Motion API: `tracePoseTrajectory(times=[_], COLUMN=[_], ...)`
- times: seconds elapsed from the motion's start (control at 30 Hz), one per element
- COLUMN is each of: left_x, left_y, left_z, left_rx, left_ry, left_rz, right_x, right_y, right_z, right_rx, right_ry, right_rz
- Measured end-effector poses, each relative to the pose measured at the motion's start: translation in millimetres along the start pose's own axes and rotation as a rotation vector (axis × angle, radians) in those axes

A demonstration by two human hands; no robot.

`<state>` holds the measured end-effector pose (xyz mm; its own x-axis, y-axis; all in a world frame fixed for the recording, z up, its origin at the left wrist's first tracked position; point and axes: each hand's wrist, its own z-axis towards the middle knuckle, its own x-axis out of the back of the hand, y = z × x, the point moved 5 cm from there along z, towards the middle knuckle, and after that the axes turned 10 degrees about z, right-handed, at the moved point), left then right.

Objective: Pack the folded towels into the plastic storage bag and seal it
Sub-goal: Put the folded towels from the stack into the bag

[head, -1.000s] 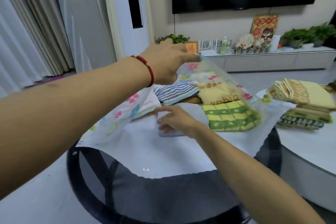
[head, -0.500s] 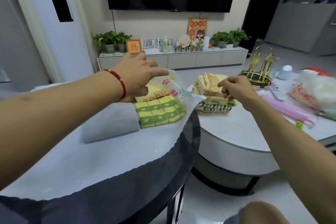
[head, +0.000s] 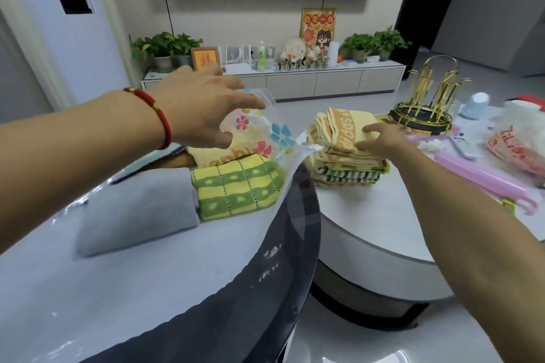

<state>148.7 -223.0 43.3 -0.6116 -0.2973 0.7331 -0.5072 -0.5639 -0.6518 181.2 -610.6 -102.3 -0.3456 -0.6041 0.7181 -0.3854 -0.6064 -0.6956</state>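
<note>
Change since half a second ago: the right hand [head: 380,140], which hovered curled over the towel stack [head: 345,153], now lies flat on its top; the left hand [head: 203,109] holds up the bag's upper sheet as before.

Grey towel [head: 135,212]: nearest to me, below and nearer than the left fingers, lying inside the bag's mouth.

Green and yellow checked towel [head: 236,186]: just under the left fingers, inside the bag, touching the grey one.

Plastic storage bag [head: 265,130]: thin clear film with flowers, lying on the dark round table [head: 265,274]; its open edge is under the left fingertips.

Left fingers: spread and bent, lifting the upper film; I cannot tell whether they pinch it.

Right fingers: stretched out, resting on the top yellow towel, not yet closed around anything.

Handling, my judgement: the towels are soft, light and floppy, and a folded one opens easily. Better to take it at the folded edge, thumb under, fingers above. The film is slippery and limp, so the mouth needs holding wide.

Gold rack [head: 421,109]: beyond the right fingers, well apart.
</note>
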Motion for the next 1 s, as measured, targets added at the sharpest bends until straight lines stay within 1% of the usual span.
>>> tracePoseTrajectory(times=[0.07, 0.13, 0.2, 0.27, 0.33, 0.43, 0.5, 0.6, 0.67, 0.73, 0.8, 0.87, 0.9, 0.93, 1.0], left_x=[-1, 2, 8, 14, 20, 28, 31, 31, 29, 28, 29, 31, 32, 34, 34], left_y=[-1, -2, -1, -5, -14, -29, -35, -38, -40, -41, -43, -45, -46, -47, -50], left_z=[-2, -6, -11, -20, -31, -52, -66, -84, -90, -92, -89, -84, -82, -80, -78], left_rx=[0.008, 0.008, 0.008, 0.031, 0.073, 0.119, 0.135, 0.144, 0.142, 0.16, 0.183, 0.193, 0.194, 0.195, 0.198], left_ry=[-0.006, -0.017, -0.034, -0.078, -0.163, -0.278, -0.301, -0.296, -0.255, -0.221, -0.202, -0.192, -0.187, -0.185, -0.19], left_rz=[-0.002, 0.003, 0.007, 0.003, -0.014, -0.067, -0.101, -0.156, -0.185, -0.239, -0.283, -0.316, -0.325, -0.33, -0.333], right_x=[7, 15, 23, 30, 38, 50, 58, 69, 67, 53, 22, -20, -42, -64, -103], right_y=[-1, -6, -13, -23, -35, -50, -53, -60, -73, -92, -114, -140, -153, -167, -187], right_z=[-1, -9, -23, -45, -74, -124, -158, -216, -258, -298, -326, -342, -344, -341, -322], right_rx=[0.051, 0.106, 0.145, 0.154, 0.182, 0.211, 0.163, 0.099, 0.104, 0.111, 0.127, 0.166, 0.178, 0.18, 0.181], right_ry=[0.101, 0.193, 0.229, 0.204, 0.133, -0.013, -0.137, -0.37, -0.578, -0.771, -0.9, -0.954, -0.942, -0.899, -0.725], right_rz=[-0.018, 0.056, 0.217, 0.412, 0.57, 0.623, 0.67, 0.724, 0.775, 0.818, 0.86, 0.908, 0.94, 0.983, 1.067])
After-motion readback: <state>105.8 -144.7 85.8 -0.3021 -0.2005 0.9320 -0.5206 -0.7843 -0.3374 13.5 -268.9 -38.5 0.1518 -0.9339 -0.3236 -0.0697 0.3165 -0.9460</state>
